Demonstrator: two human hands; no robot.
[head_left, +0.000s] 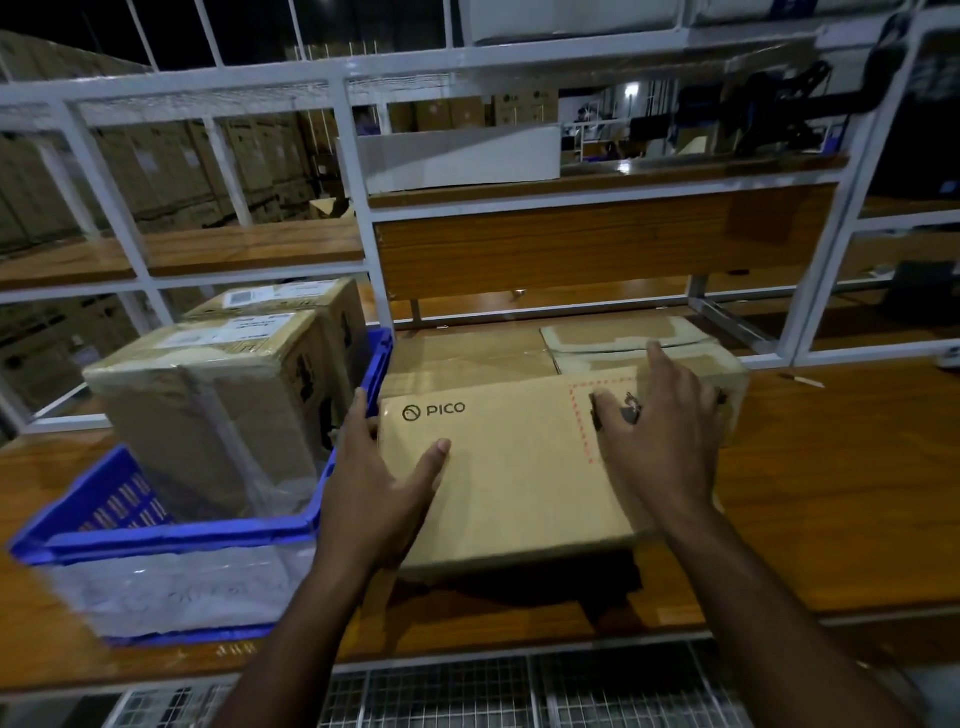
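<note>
I stand at a wooden table (831, 493) in a dim warehouse. A white metal rack (353, 156) with wooden shelves rises from the table's far side. Through its bars on the far left I see stacked cartons (156, 166) in the dark. On the table at my left sits a blue crate (171, 535) lined with clear plastic (182, 587). Two taped cartons (218, 405) stand inside it, one behind the other. On a shelf at centre, higher up, lies a long white box (457, 158). Below the table's near edge runs wire mesh (467, 691).

In front of me, just right of the crate, is a flat tan PICO box (509, 483). Its logo is at the far left corner of the top. A dark shadow lies on the wood under its near edge.

My left hand (374, 499) grasps the box's left edge. The thumb lies on the top face and the fingers (358, 410) run along the left side, just beside the crate wall.

My right hand (660, 441) grasps the far right end. It is spread over the top, with the thumb beside a red dotted line printed there. The forefinger points away from me, and the outer fingers bend over the right edge.

Behind the box, touching its far side, lies a worn carton (623, 338) with torn tape.
</note>
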